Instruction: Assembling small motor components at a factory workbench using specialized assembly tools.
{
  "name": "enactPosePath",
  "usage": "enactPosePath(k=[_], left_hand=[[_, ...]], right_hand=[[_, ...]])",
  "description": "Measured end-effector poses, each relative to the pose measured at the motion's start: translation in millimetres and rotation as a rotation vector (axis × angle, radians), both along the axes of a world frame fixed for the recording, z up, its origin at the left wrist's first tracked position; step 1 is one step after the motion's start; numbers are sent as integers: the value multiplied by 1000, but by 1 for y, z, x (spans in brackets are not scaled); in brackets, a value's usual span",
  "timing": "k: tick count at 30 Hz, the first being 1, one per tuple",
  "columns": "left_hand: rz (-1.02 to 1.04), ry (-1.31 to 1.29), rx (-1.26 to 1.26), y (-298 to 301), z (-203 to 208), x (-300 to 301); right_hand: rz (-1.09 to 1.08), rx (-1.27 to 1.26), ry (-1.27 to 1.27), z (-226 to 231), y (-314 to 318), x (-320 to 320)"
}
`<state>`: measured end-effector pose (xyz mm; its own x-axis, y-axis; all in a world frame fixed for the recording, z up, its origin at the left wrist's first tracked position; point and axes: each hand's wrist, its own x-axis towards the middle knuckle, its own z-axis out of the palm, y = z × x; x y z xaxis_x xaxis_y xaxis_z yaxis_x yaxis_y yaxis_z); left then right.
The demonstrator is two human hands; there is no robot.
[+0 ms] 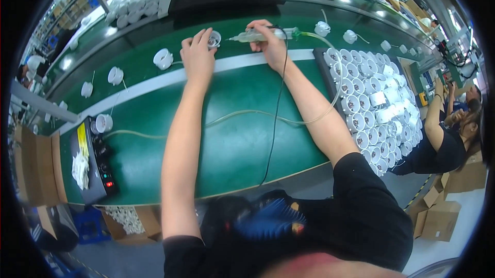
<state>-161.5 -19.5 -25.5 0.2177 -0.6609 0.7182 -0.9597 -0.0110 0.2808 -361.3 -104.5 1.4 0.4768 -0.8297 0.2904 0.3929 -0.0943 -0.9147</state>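
Note:
My left hand (198,55) is closed at the left side of a small white round housing (217,37), whose open end and inner parts face me. My right hand (269,46) grips a clear dispensing syringe (250,36) lying nearly level, its thin needle pointing left toward the housing and a short gap away from it. A green fitting (295,32) at the syringe's rear joins a clear tube (337,66) that loops down behind my right forearm and across the green table (242,149). Beside my left hand stands another white housing (163,59) with a wire.
On the right, a dark tray (326,72) carries many white housings (353,104). A black control box (95,170) with knobs and a red-lit switch sits at the table's left. More wired housings (115,75) line the green belt (139,54). A thin black cable (276,128) crosses the table.

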Motion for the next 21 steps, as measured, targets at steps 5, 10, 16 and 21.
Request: enactPosePath(k=[5,10,16,21], left_hand=[[-72,224,115,-3,12,1],[-142,124,8,-1,22,-6],[-383,-30,-43,4,29,-14],[-469,136,135,1,19,-18]], right_hand=[[24,10,5,9,-3,-3],[27,41,-20,8,-5,-2],[24,90,-115,9,-2,3],[10,172,-230,3,-9,-3]])
